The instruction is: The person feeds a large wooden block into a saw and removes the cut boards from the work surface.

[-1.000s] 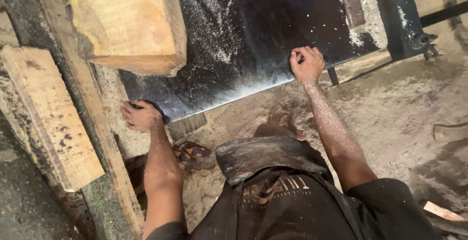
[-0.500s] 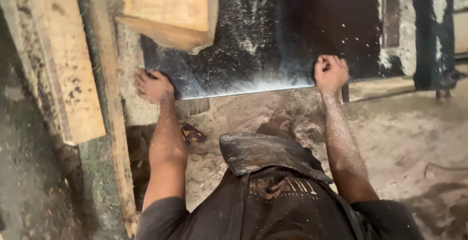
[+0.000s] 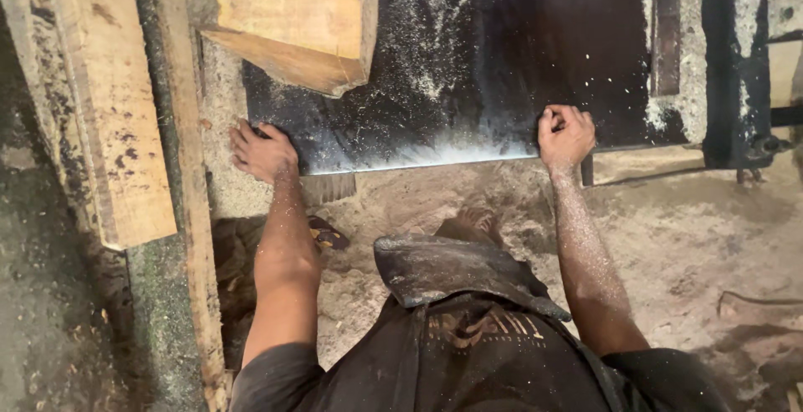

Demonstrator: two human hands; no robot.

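The dark metal plate (image 3: 468, 69), dusted with sawdust, lies flat ahead of the person, its near edge gripped at both ends. The left hand (image 3: 263, 151) is clamped on the near left corner, fingers curled over the edge. The right hand (image 3: 566, 136) is closed on the same edge further right. A thick wood block (image 3: 293, 19) rests on the plate's far left part. A plank (image 3: 109, 102) lies on a beam (image 3: 188, 194) at left. The step in hand is judged a two-handed pull or shift of the plate; an even pull with both grips held firm would be called for, with the block watched for sliding. Sawdust floor (image 3: 686, 228) below.
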